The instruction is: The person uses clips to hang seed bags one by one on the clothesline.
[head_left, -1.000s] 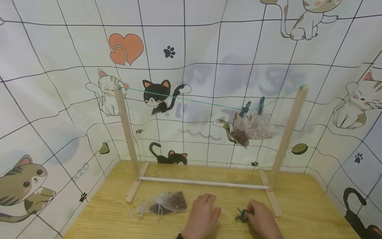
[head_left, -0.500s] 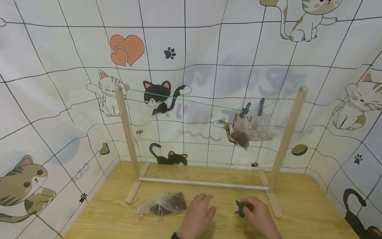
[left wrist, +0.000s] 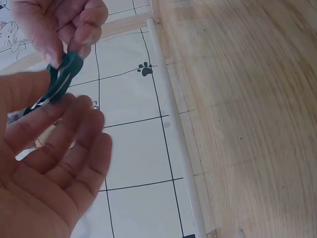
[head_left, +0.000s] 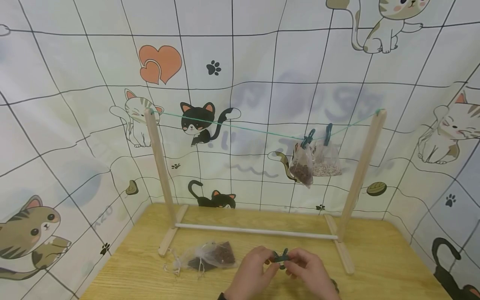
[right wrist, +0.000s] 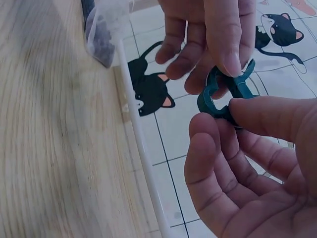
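Between both hands is a dark green spring clip [head_left: 280, 257], raised a little over the table. My left hand [head_left: 252, 270] pinches one end with thumb and forefinger. The thumb and fingers of my right hand [head_left: 306, 268] hold the other end. A curved jaw of the clip [right wrist: 210, 101] shows in the right wrist view. Another dark object, too covered to make out, peeks from behind my right hand. Left of the hands, sheer drawstring bags [head_left: 210, 256] with dark and brown contents lie on the table.
A wooden stand with a left post [head_left: 159, 166], a right post [head_left: 361, 175] and a white crossbar [head_left: 255, 230] carries a sagging green string [head_left: 243, 126]. Two filled bags hang from it by green clips: a brown one [head_left: 301, 168] and a pale one [head_left: 327, 166].
My right hand has moved left with a green clip, and my left hand now grips it too. The hanging bags and those on the table have stayed put.
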A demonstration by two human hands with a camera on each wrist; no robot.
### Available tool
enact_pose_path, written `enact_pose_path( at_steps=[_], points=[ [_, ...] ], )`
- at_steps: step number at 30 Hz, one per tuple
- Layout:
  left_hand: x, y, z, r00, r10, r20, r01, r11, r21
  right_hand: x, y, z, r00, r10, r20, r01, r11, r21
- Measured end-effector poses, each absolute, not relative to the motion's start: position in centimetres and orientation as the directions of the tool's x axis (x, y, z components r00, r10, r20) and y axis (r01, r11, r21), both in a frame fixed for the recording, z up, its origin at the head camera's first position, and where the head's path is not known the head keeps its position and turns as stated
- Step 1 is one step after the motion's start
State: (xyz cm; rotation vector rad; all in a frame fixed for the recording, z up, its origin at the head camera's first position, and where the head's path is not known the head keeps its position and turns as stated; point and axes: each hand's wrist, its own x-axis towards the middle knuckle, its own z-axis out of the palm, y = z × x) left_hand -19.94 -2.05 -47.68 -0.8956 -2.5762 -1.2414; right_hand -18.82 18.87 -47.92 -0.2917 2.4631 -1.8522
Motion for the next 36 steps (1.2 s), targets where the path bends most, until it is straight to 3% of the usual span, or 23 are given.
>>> enact_pose_path(
  at_steps=[10, 16, 25, 31, 36],
  points=[
    [-19.8, -2.0, -47.7, -0.796, 0.446, 0.409, 0.604, 0.531, 0.595, -18.7, 18.5, -47.9, -0.970, -0.211, 0.119, -0.182, 0.315, -0.931],
    [-19.7, -1.8, -47.8, -0.785, 0.465, 0.410, 0.620, 0.586, 0.522, -18.5, 18.3, -47.5, -0.976, -0.204, 0.081, -0.142, 0.305, -0.942],
    [-19.7, -1.7, -47.7, -0.750, 0.509, 0.422, 0.661, 0.559, 0.501, -18.6, 18.2, -47.7, -0.984, -0.150, 0.093, -0.135, 0.306, -0.942],
    [-20.2, -3.4, -47.5, -0.818, 0.505, 0.277, 0.558, 0.577, 0.597, -18.5, 18.1, -47.8, -0.990, -0.113, 0.081, -0.114, 0.330, -0.937],
    [-21.1, -6.0, -47.2, -0.906, 0.353, 0.235, 0.422, 0.704, 0.571, -18.6, 18.0, -47.9, -0.992, -0.097, 0.086, -0.115, 0.353, -0.928]
  ],
)
